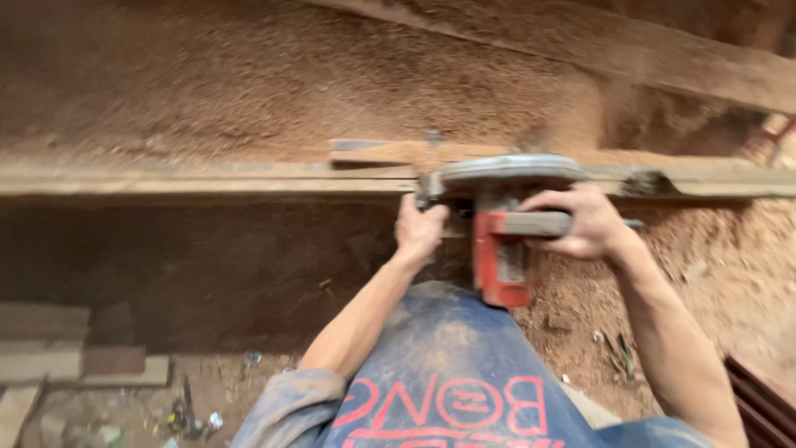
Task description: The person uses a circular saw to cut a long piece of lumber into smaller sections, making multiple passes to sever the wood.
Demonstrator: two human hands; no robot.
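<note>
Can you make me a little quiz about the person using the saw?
1. True or false: both hands grip the saw.
2. Which hand holds the grey handle? A) left B) right C) neither
3. What covers the ground behind the plank?

Key:
1. True: the left hand grips its front and the right hand its handle.
2. B
3. Sawdust.
</note>
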